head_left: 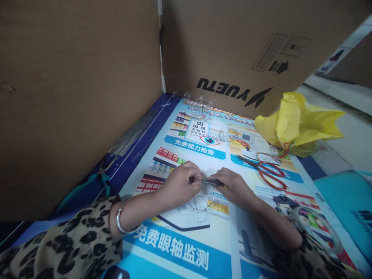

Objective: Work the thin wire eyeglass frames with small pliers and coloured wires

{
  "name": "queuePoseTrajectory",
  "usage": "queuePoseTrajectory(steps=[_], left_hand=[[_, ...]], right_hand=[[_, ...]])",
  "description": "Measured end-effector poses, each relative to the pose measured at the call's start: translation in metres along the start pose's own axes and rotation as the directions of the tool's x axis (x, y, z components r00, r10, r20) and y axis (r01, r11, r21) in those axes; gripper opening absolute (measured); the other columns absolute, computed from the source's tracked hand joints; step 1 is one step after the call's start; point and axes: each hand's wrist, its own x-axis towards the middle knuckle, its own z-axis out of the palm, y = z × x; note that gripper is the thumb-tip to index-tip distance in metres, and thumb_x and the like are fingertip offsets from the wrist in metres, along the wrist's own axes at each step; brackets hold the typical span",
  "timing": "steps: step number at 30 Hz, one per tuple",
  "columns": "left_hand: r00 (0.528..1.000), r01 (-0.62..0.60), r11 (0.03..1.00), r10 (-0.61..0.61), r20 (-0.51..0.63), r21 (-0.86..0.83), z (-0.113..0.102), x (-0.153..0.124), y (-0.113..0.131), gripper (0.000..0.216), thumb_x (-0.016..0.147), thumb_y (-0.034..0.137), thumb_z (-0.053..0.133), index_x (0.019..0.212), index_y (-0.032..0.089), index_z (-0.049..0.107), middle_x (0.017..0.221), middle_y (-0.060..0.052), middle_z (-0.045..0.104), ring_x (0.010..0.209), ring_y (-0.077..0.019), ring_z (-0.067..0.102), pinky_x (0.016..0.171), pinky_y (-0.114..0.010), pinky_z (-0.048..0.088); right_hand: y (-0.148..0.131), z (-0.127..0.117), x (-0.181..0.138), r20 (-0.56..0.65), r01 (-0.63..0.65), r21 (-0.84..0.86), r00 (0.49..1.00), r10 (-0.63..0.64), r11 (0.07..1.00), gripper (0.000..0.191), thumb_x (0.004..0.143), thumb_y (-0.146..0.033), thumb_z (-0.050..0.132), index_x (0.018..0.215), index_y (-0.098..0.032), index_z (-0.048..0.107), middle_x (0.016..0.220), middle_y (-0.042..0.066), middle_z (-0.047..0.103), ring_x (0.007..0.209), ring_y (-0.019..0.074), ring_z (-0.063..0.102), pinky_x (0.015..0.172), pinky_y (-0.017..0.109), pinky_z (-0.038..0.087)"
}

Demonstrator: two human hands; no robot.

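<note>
My left hand [181,182] is closed in a pinch on a thin wire [194,209], which loops down onto the printed poster [186,252]. A silver bangle sits on that wrist. My right hand [234,186] is closed round small dark pliers [213,182], whose tip points left and meets the pinch of my left hand. Both sleeves are leopard print.
Red-handled scissors [269,170] lie to the right of my hands. A crumpled yellow plastic bag [299,124] sits at the back right. A bundle of straight thin wires [132,135] lies along the left cardboard wall [72,97]. Small clear pieces [200,108] are scattered by the back cardboard box [232,50].
</note>
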Motion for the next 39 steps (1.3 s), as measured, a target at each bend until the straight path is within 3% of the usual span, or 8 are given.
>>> queuePoseTrajectory(steps=[5, 9, 12, 17, 22, 29, 34, 39], left_hand=[[1.000, 0.008, 1.000, -0.008, 0.018, -0.004, 0.000, 0.001, -0.004, 0.018, 0.065, 0.000, 0.050, 0.058, 0.016, 0.054, 0.074, -0.001, 0.058, 0.075, -0.0141, 0.055, 0.070, -0.026, 0.043], [0.994, 0.105, 0.992, -0.104, 0.017, -0.070, -0.002, 0.004, -0.008, 0.015, 0.067, 0.004, 0.052, 0.059, 0.016, 0.055, 0.073, -0.001, 0.059, 0.074, -0.0141, 0.055, 0.070, -0.026, 0.043], [0.985, 0.167, 0.979, -0.169, -0.015, -0.115, -0.003, 0.004, -0.011, 0.012, 0.070, 0.008, 0.052, 0.062, 0.016, 0.055, 0.075, -0.002, 0.059, 0.076, -0.0142, 0.056, 0.071, -0.026, 0.043], [0.974, 0.166, 0.980, -0.180, -0.137, -0.110, 0.000, 0.003, -0.014, 0.010, 0.072, 0.009, 0.052, 0.065, 0.016, 0.055, 0.079, -0.002, 0.058, 0.080, -0.0138, 0.055, 0.075, -0.026, 0.043], [0.960, 0.181, 0.979, -0.196, -0.200, -0.090, 0.003, 0.001, -0.013, 0.009, 0.073, 0.010, 0.053, 0.067, 0.016, 0.056, 0.080, -0.002, 0.056, 0.079, -0.0136, 0.054, 0.071, -0.025, 0.043], [0.951, 0.134, 0.988, -0.151, -0.268, -0.080, 0.009, -0.002, -0.013, 0.008, 0.073, 0.011, 0.053, 0.068, 0.016, 0.057, 0.085, -0.003, 0.058, 0.086, -0.0151, 0.055, 0.078, -0.028, 0.044], [0.959, 0.119, 0.988, -0.140, -0.245, -0.097, 0.013, -0.006, -0.013, 0.007, 0.074, 0.012, 0.053, 0.070, 0.016, 0.056, 0.085, -0.003, 0.057, 0.085, -0.0152, 0.054, 0.079, -0.028, 0.043], [0.964, 0.204, 0.970, -0.222, -0.144, -0.130, 0.012, -0.006, -0.009, 0.004, 0.074, 0.015, 0.054, 0.070, 0.016, 0.054, 0.075, -0.001, 0.055, 0.075, -0.0143, 0.052, 0.070, -0.027, 0.042]], right_hand=[[0.000, -0.001, 0.000, -0.008, 0.013, -0.030, 1.000, -0.013, 0.999, 0.021, 0.079, -0.012, 0.050, 0.091, -0.018, 0.065, 0.076, 0.005, 0.066, 0.074, 0.0167, 0.056, 0.069, 0.029, 0.045], [0.001, -0.004, -0.001, -0.023, -0.058, 0.036, 0.998, 0.059, 0.998, 0.018, 0.081, -0.017, 0.051, 0.092, -0.019, 0.065, 0.077, 0.005, 0.066, 0.076, 0.0166, 0.058, 0.069, 0.028, 0.046], [-0.003, -0.008, -0.002, -0.051, -0.219, 0.180, 0.972, 0.231, 0.959, 0.017, 0.083, -0.027, 0.052, 0.087, -0.019, 0.066, 0.076, 0.003, 0.066, 0.072, 0.0152, 0.059, 0.065, 0.026, 0.046], [-0.020, -0.013, -0.002, 0.041, -0.474, 0.459, 0.856, 0.515, 0.752, 0.026, 0.081, -0.042, 0.053, 0.082, -0.019, 0.065, 0.071, 0.001, 0.065, 0.065, 0.0149, 0.058, 0.059, 0.026, 0.046], [-0.036, -0.008, -0.002, 0.090, -0.510, 0.547, 0.824, 0.560, 0.664, 0.027, 0.075, -0.041, 0.057, 0.090, -0.019, 0.064, 0.072, 0.001, 0.062, 0.066, 0.0152, 0.057, 0.058, 0.026, 0.046], [-0.047, -0.001, -0.002, -0.005, -0.524, 0.538, 0.781, 0.624, 0.660, 0.023, 0.067, -0.035, 0.066, 0.083, -0.018, 0.061, 0.071, 0.000, 0.060, 0.065, 0.0142, 0.056, 0.058, 0.024, 0.045], [-0.050, -0.001, -0.002, 0.003, -0.554, 0.520, 0.763, 0.647, 0.650, 0.015, 0.070, -0.032, 0.062, 0.078, -0.019, 0.060, 0.068, -0.002, 0.059, 0.061, 0.0126, 0.053, 0.056, 0.023, 0.042], [-0.048, -0.001, -0.003, -0.054, -0.519, 0.505, 0.778, 0.625, 0.690, 0.012, 0.074, -0.028, 0.057, 0.078, -0.019, 0.062, 0.072, 0.000, 0.059, 0.066, 0.0141, 0.055, 0.061, 0.025, 0.042]])
